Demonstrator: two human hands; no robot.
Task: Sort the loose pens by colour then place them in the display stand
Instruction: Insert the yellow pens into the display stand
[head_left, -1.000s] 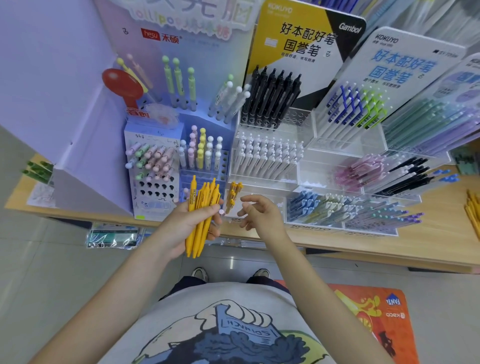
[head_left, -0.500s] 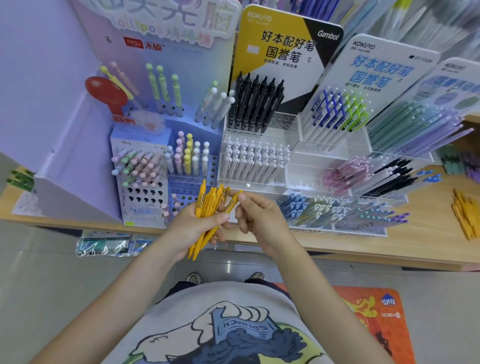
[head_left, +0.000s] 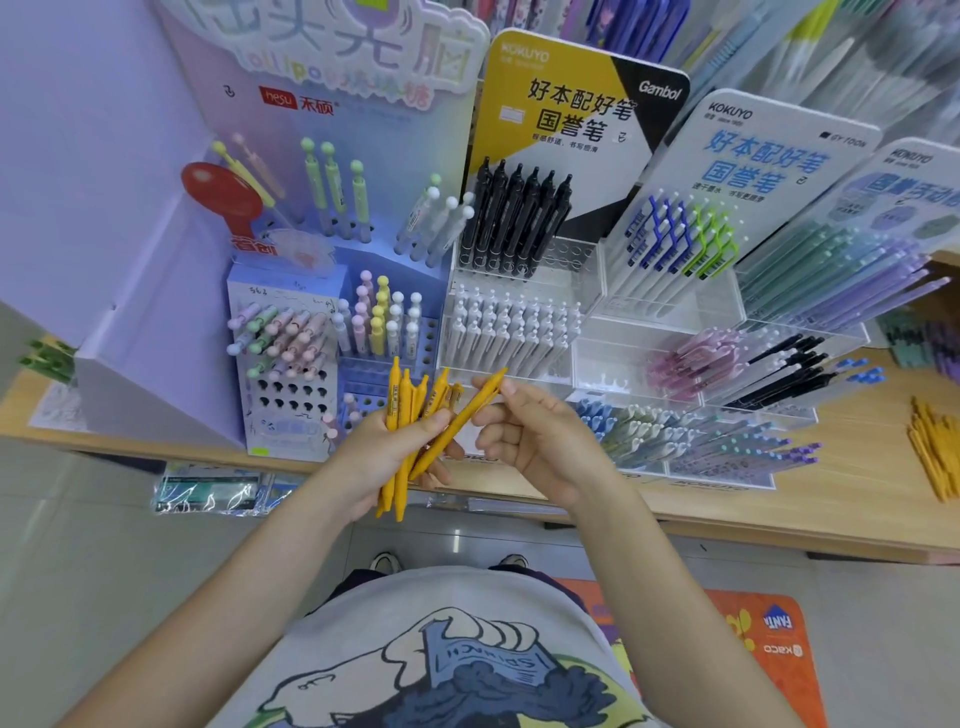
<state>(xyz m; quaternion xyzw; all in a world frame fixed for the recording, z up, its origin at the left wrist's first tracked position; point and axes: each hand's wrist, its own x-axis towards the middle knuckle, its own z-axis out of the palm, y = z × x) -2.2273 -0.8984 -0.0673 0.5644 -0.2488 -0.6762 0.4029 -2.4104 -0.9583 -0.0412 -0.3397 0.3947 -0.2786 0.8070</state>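
Observation:
My left hand (head_left: 387, 457) grips a bundle of several yellow pens (head_left: 399, 410), tips down, in front of the stands. My right hand (head_left: 535, 441) pinches one more yellow pen (head_left: 467, 415) near its top end; this pen slants down-left, and its lower end lies against the bundle. Behind the hands stands the clear acrylic display stand (head_left: 592, 291), with black pens (head_left: 514, 218) in its top row and white pens (head_left: 511, 332) below. A loose pile of yellow pens (head_left: 935, 447) lies on the wooden counter at far right.
A lilac cardboard stand (head_left: 291, 374) with pastel pens is at left. To the right, clear trays hold pink, black and blue pens (head_left: 753, 364) and pastel pens (head_left: 701, 441). The wooden counter edge (head_left: 727, 525) runs below my hands. An orange mat (head_left: 769, 639) lies on the floor.
My right hand reached to the stand's front, took one yellow pen and brought it to the bundle in my left hand. The view has shifted slightly.

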